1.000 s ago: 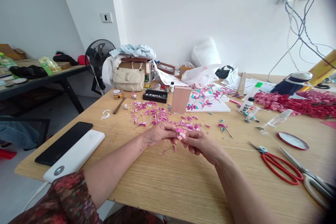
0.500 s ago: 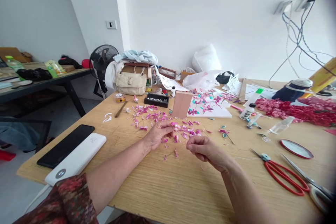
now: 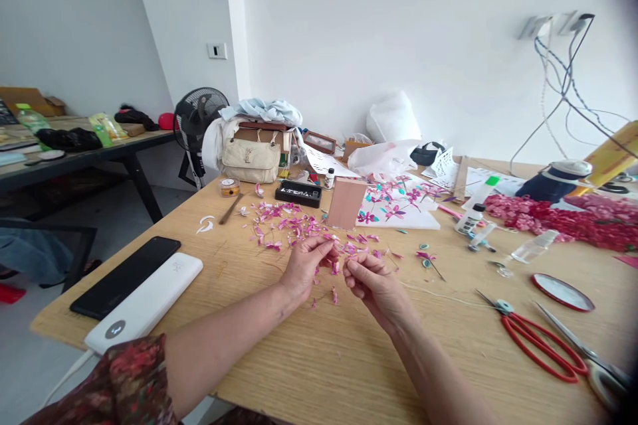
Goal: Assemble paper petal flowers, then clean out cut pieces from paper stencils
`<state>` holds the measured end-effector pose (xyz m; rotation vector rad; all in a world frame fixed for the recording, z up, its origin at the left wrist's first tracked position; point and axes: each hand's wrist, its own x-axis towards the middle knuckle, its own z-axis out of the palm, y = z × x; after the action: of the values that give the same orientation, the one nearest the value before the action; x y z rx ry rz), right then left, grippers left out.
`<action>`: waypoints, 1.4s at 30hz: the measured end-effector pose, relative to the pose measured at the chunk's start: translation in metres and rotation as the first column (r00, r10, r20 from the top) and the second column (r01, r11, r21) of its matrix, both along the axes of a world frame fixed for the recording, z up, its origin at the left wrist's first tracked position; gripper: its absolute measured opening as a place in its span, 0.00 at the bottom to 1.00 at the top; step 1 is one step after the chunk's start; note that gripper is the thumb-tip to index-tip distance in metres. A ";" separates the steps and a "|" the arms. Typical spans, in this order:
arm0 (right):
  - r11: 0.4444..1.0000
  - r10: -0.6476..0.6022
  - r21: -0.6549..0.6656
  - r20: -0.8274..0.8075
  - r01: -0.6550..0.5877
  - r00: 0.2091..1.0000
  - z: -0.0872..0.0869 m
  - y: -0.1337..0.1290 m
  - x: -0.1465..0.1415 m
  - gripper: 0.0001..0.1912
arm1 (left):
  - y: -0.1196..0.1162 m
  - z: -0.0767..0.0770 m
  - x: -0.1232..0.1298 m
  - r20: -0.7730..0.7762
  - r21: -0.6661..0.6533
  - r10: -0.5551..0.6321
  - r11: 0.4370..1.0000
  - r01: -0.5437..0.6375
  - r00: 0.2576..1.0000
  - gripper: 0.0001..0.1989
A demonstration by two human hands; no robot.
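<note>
My left hand is closed in a pinch on a small pink flower with a pale bead-like centre. Close beside it on the right, my right hand has thumb and forefinger pressed together on what looks like the end of a pale thread. That thread trails from behind the right hand across the table toward the red-handled scissors. Loose pink petal pieces with thin stems lie scattered beyond both hands, and a few small ones lie just below the fingertips.
Red-handled scissors and larger shears lie at right. A wooden block stands behind the petals, beside a white sheet with finished flowers. A black tray sits further left; a white power bank and phone lie near the left edge.
My right hand has moved left and slightly up, closer to my left hand, drawing the pale thread along. My left hand stays nearly in place with the flower.
</note>
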<state>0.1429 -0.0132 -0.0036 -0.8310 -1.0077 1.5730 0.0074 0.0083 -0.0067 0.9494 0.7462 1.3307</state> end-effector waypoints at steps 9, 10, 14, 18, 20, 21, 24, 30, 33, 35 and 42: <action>0.997 -0.018 -0.079 -0.026 0.016 0.999 -0.012 0.001 -0.015 0.11 | -0.007 0.002 0.009 -0.002 0.046 0.000 0.999 0.000 1.000 0.10; 0.996 -0.005 -0.088 -0.023 0.003 1.000 -0.012 0.000 -0.016 0.12 | -0.007 0.002 0.009 -0.007 0.042 -0.015 0.999 0.015 1.000 0.10; 0.991 0.042 -0.123 -0.011 -0.043 0.999 -0.014 -0.001 -0.020 0.13 | -0.009 -0.001 0.010 0.011 0.012 -0.091 0.996 0.091 0.996 0.11; 0.990 0.049 -0.137 0.048 -0.042 0.998 -0.015 -0.001 -0.022 0.15 | -0.009 -0.004 0.012 0.015 -0.022 -0.108 0.994 0.108 0.994 0.11; 0.995 0.034 -0.101 0.184 -0.016 0.982 -0.016 -0.001 -0.023 0.17 | -0.010 -0.004 0.012 0.021 -0.024 -0.110 0.994 0.111 0.994 0.11; 0.998 0.012 -0.063 0.297 0.006 0.955 -0.017 0.000 -0.023 0.18 | -0.010 -0.004 0.013 0.021 -0.025 -0.109 0.994 0.110 0.994 0.12; 0.995 -0.100 0.077 0.587 0.068 0.804 -0.019 0.002 -0.023 0.22 | -0.010 -0.004 0.013 0.012 -0.044 -0.054 0.998 0.055 0.998 0.11; 0.841 -0.524 0.524 0.724 0.136 0.449 -0.019 0.002 -0.018 0.15 | -0.008 -0.006 0.013 0.024 -0.080 -0.007 0.997 0.009 1.000 0.08; 0.688 -0.695 0.725 0.662 -0.005 0.281 -0.018 -0.001 -0.017 0.05 | -0.008 -0.007 0.013 0.055 -0.081 -0.038 0.996 0.042 0.998 0.08; 0.649 -0.716 0.757 0.642 -0.081 0.274 -0.018 -0.003 -0.017 0.04 | -0.009 -0.007 0.013 0.076 -0.098 -0.054 0.993 0.061 0.996 0.08; 0.537 -0.764 0.834 0.543 -0.124 0.349 -0.013 -0.004 -0.013 0.09 | -0.004 -0.006 0.008 0.059 -0.124 -0.069 0.989 0.076 0.996 0.10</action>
<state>0.1299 -0.0173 -0.0164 -1.1462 -1.9056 -0.0415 0.0152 0.0042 -0.0131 0.8287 0.7380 1.2265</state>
